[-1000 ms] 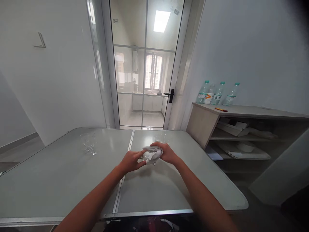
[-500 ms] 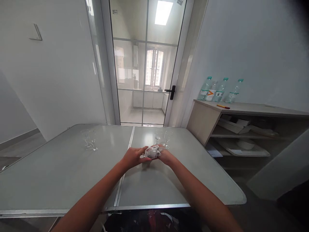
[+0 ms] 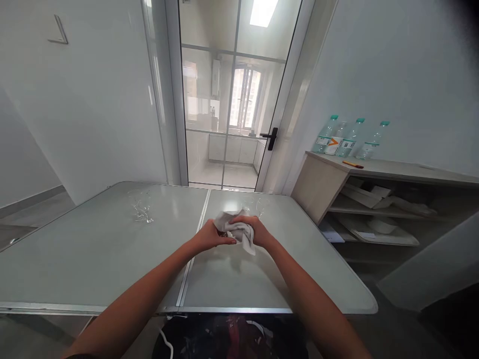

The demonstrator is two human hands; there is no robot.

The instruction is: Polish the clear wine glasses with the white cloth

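Over the middle of the table, my left hand is closed around a stemmed glass that is mostly hidden by fingers and fabric. A pale cloth lies bunched over and around that glass, one corner hanging down. My right hand grips the cloth from the right side, fingers folded over it. Behind my hands stand clear stemmed glasses, faint against the table and partly covered. More clear stemmed glasses are grouped on the left half of the table.
The grey-green table has a metal seam and metal edging. A glazed door is behind it. At right, a shelf unit carries several plastic bottles and an orange-yellow pen-like item on top.
The cloth has spread over the glass, which showed its rounded bowl before. My right hand has moved from beneath and beside the glass to over the cloth. The view has shifted slightly.
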